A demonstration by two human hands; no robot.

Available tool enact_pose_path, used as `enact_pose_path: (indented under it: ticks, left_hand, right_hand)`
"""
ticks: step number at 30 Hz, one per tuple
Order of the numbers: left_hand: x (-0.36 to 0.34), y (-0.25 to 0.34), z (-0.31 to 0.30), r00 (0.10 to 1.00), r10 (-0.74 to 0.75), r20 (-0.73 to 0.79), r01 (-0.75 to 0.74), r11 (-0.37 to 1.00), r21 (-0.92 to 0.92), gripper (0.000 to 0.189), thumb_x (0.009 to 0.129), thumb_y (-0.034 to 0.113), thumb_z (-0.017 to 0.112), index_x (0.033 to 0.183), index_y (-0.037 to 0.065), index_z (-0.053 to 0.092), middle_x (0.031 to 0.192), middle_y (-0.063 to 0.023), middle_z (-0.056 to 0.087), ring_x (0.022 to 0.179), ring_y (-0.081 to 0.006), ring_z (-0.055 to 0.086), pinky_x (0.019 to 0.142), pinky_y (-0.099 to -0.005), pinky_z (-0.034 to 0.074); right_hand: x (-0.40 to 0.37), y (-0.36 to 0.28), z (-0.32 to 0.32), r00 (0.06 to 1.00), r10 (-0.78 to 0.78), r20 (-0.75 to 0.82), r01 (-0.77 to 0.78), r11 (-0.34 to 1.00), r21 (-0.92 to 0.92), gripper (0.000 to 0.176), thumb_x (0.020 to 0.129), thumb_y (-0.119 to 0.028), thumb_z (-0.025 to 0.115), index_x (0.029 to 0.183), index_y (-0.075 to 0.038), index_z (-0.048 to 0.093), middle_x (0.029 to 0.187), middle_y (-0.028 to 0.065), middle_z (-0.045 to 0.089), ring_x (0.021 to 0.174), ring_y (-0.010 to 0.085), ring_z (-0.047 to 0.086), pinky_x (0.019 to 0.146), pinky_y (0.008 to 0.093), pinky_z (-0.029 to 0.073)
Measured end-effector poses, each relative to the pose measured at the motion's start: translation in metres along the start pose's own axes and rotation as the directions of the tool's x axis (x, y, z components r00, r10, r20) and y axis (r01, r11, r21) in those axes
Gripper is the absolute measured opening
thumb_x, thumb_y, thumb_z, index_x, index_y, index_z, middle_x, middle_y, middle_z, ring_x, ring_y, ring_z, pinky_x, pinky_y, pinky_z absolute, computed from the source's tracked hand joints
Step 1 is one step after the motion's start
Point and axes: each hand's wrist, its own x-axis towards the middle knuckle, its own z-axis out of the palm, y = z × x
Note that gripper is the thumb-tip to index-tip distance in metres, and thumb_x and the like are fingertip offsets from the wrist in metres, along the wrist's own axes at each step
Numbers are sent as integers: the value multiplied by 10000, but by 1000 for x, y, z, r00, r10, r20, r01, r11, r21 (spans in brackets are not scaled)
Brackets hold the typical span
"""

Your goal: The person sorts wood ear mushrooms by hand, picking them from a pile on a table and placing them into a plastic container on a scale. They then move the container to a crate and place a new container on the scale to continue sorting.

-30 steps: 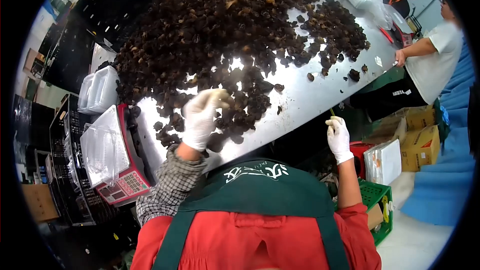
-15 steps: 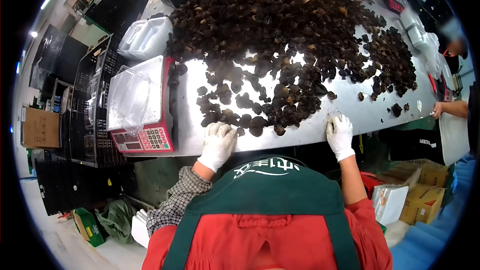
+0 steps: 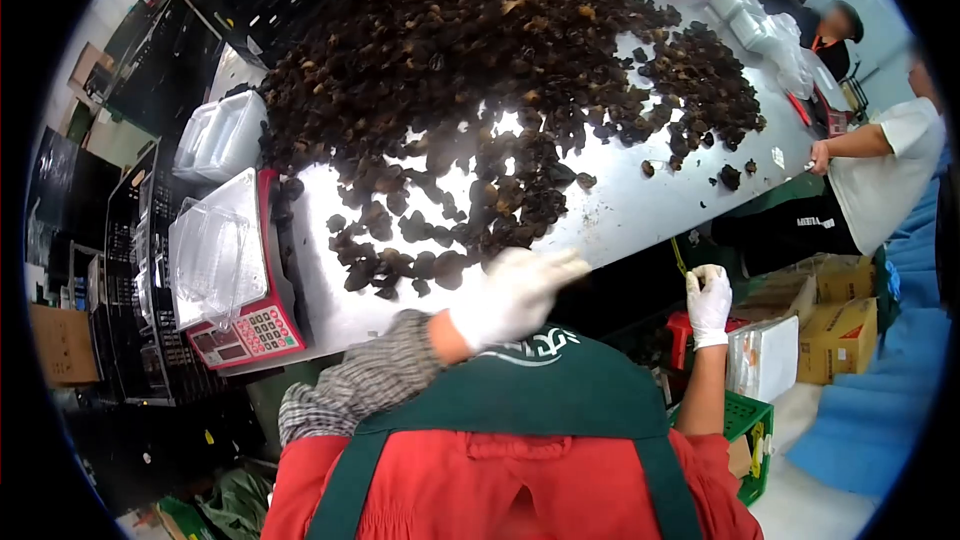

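Note:
Both my hands wear white gloves. My left hand (image 3: pixel 515 295), slightly blurred, is over the table's front edge with its fingers stretched to the right. Just beyond it lie the nearest wood ear mushrooms (image 3: pixel 440 267), dark brown and wrinkled, part of a large heap (image 3: pixel 470 30) spread over the metal table (image 3: pixel 620 202). My right hand (image 3: pixel 709 305) is raised off the front edge, fingers loosely bent and nothing visible in them. A thin yellow-green strip (image 3: pixel 680 255) shows close to its thumb.
At the left stand a red scale (image 3: pixel 245 335) with clear plastic trays (image 3: pixel 215 260) on it and stacked white trays (image 3: pixel 222 135). A co-worker (image 3: pixel 885 165) is at the table's right end. Cardboard boxes (image 3: pixel 838 340) and a green crate (image 3: pixel 750 430) stand below right.
My left hand has swung right from the near mushrooms. My right hand has left the table and moved back towards me. The view has turned right, showing more of the co-worker.

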Motion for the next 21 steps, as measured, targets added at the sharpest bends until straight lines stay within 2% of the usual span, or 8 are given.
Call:
enact_pose_path:
  ticks: [2,6,8,9,13,17,20,21]
  left_hand:
    - [18,8,18,970,13,241,23,989,-146,503,758,-20,568,1251,77,562,1328,-246,489,930,-317,618,827,-374,505]
    - [-12,-16,-8,984,-179,-20,175,975,-140,248,830,120,636,1067,55,668,1271,-213,550,925,-306,624,791,-373,524]
    - [-36,-31,-19,940,-321,-117,336,931,143,299,801,144,697,1075,30,664,1184,-189,616,959,-309,643,867,-375,508]
    - [-47,-38,-18,931,-361,-61,365,907,211,381,806,209,704,1140,39,634,1251,-203,569,1116,-313,573,956,-415,443]
    - [-47,-58,7,966,-237,106,159,862,481,586,812,394,668,1284,74,530,1394,-230,411,1292,-390,363,1072,-516,276]
    - [-74,-74,-6,917,-398,-9,320,724,611,553,794,338,667,1284,113,543,1375,-230,419,1286,-418,357,1105,-575,173]
    - [-95,-52,-51,918,-365,-154,392,781,486,566,759,251,717,1278,98,550,1405,-241,390,1294,-412,354,1100,-534,200]
    - [-107,-51,-58,900,-371,-230,437,765,474,578,741,241,734,1268,86,552,1409,-240,387,1296,-415,353,1095,-539,218]
  right_hand:
    - [-3,-5,1,990,4,-143,13,992,122,178,772,-51,664,943,-33,615,971,155,603,929,356,575,810,425,470]
    - [-12,29,5,996,1,-90,1,1000,28,168,777,-70,674,921,-13,610,946,162,598,909,356,585,782,422,480]
    - [-16,18,15,990,-6,-139,19,996,91,165,783,-115,687,888,-10,616,926,163,607,881,357,584,770,417,480]
    - [-10,-2,19,987,-50,-155,71,988,135,179,791,-138,690,885,-4,618,932,169,617,880,357,587,775,413,482]
    - [13,-115,55,911,-359,-204,410,846,340,267,767,-49,645,1030,-20,602,999,168,614,947,340,587,856,410,480]
    - [5,-219,101,736,-666,-120,633,614,472,292,832,-172,616,1088,-34,612,1118,157,605,1035,300,576,899,400,478]
    - [30,-242,102,731,-635,-250,647,528,550,235,843,-134,602,1065,-59,623,1074,137,622,1020,292,582,893,393,482]
    - [47,-236,99,796,-544,-266,593,610,526,204,836,-112,603,1035,-72,613,1025,126,627,988,290,588,885,396,485]
